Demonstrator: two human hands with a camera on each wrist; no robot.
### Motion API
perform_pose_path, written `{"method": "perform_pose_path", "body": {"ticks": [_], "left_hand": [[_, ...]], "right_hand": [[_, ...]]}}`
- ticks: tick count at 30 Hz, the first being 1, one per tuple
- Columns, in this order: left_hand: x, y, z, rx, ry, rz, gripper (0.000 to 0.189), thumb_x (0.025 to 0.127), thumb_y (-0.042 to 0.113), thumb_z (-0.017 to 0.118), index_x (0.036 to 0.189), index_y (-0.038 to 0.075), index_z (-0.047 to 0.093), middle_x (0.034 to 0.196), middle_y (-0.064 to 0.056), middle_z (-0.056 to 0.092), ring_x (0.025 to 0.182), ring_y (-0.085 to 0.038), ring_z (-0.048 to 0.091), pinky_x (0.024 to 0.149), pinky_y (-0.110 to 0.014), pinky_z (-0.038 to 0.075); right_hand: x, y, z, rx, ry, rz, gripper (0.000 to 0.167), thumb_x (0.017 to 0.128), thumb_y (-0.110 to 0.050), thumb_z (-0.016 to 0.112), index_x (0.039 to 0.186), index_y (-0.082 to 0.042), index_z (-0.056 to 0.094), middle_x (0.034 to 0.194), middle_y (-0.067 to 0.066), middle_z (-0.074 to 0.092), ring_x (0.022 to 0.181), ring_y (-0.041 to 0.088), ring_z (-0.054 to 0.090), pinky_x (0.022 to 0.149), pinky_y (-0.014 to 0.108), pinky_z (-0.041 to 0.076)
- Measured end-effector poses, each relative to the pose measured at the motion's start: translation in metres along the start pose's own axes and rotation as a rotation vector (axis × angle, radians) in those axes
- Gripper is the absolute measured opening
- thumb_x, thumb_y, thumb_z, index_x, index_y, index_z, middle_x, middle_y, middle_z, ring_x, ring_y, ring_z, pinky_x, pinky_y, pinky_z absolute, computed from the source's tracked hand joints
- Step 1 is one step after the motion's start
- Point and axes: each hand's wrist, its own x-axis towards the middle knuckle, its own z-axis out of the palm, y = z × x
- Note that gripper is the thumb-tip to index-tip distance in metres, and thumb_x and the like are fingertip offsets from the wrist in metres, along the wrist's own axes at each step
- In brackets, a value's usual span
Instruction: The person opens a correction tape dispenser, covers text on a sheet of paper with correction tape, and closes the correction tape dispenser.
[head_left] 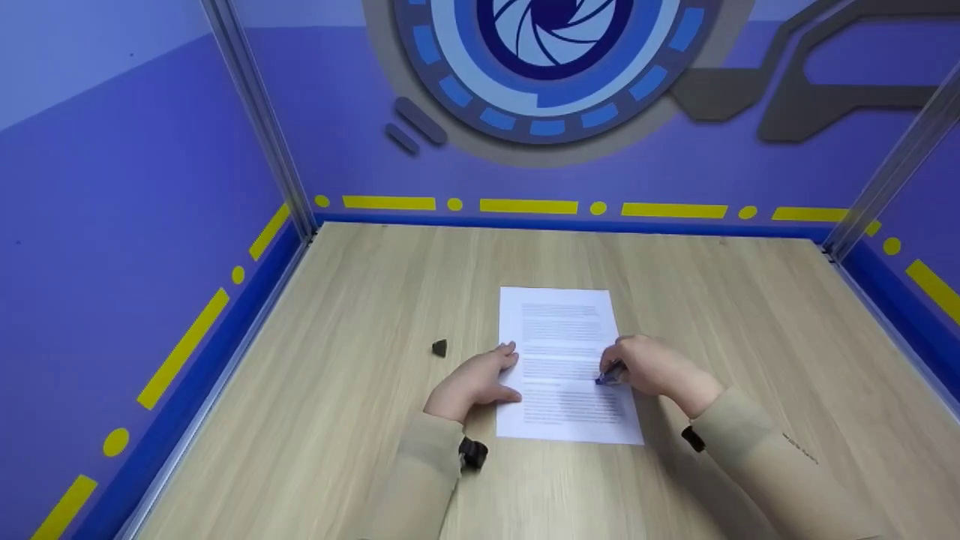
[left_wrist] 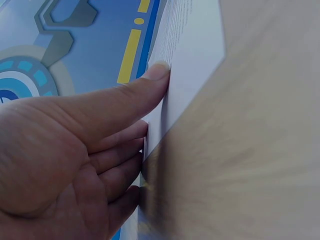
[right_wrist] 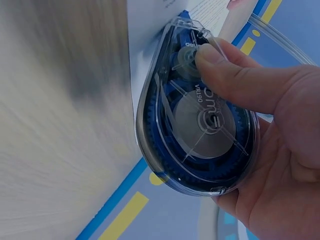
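A printed sheet of paper [head_left: 559, 435] lies flat on the wooden table. My right hand [head_left: 654, 364] grips a correction tape dispenser [right_wrist: 205, 120] with a clear case and blue gears inside. Its tip meets the sheet near the right side of the text, roughly halfway down. The thumb [right_wrist: 235, 77] presses against the dispenser's clear side in the right wrist view. At the sheet's left edge, my left hand [head_left: 476, 381] rests with its fingers and thumb spread on the paper. That thumb [left_wrist: 135, 97] touches the page in the left wrist view.
A small black cap-like piece [head_left: 439, 348] sits on the table left of the paper. Blue walls with yellow marks surround the wooden tabletop [head_left: 375, 300] at the back and both sides. Metal posts [head_left: 262, 112] stand at the rear corners.
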Motion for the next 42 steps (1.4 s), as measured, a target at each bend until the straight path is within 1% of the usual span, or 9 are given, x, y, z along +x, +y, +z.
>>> {"method": "perform_pose_path", "body": {"ticks": [10,20,29,35,42], "left_hand": [[0.0,0.001,-0.001,0.014,-0.004,-0.003,0.074,0.089,0.019,0.081,0.153,0.002,0.046,0.169,-0.007,0.032,0.158,-0.025,0.029,0.13,-0.039,0.027],[0.0,0.001,0.0,0.003,0.0,-0.01,0.074,0.089,0.018,0.081,0.152,0.002,0.046,0.169,-0.007,0.033,0.158,-0.026,0.029,0.13,-0.04,0.027],[-0.001,0.002,0.0,-0.01,0.006,-0.014,0.074,0.088,0.017,0.081,0.152,0.001,0.047,0.169,-0.006,0.033,0.158,-0.026,0.029,0.13,-0.039,0.028],[0.0,0.001,0.0,0.005,0.007,-0.009,0.074,0.088,0.017,0.082,0.152,0.001,0.047,0.169,-0.007,0.033,0.158,-0.026,0.03,0.13,-0.04,0.028],[0.0,0.001,0.0,0.001,0.007,-0.01,0.074,0.088,0.018,0.081,0.152,0.002,0.047,0.169,-0.006,0.033,0.158,-0.025,0.029,0.13,-0.039,0.028]], "right_hand": [[-0.001,0.003,0.0,0.039,-0.007,0.014,0.024,0.085,0.012,0.069,0.091,-0.009,0.078,0.095,0.005,0.074,0.086,0.02,0.067,0.081,0.044,0.06],[-0.004,0.007,0.0,0.026,0.004,-0.004,0.024,0.083,0.012,0.068,0.091,-0.009,0.078,0.092,0.005,0.073,0.082,0.018,0.065,0.076,0.042,0.059],[-0.007,0.009,-0.002,0.004,0.009,0.011,0.023,0.083,0.01,0.071,0.091,-0.01,0.079,0.094,0.004,0.075,0.087,0.023,0.068,0.081,0.046,0.059],[-0.008,0.01,-0.002,0.004,-0.001,0.027,0.022,0.084,0.009,0.072,0.092,-0.01,0.079,0.093,0.004,0.074,0.087,0.023,0.068,0.08,0.047,0.06],[-0.008,0.011,-0.002,0.001,-0.022,0.061,0.022,0.085,0.009,0.071,0.093,-0.01,0.079,0.097,0.005,0.075,0.089,0.023,0.069,0.082,0.048,0.06]]}}
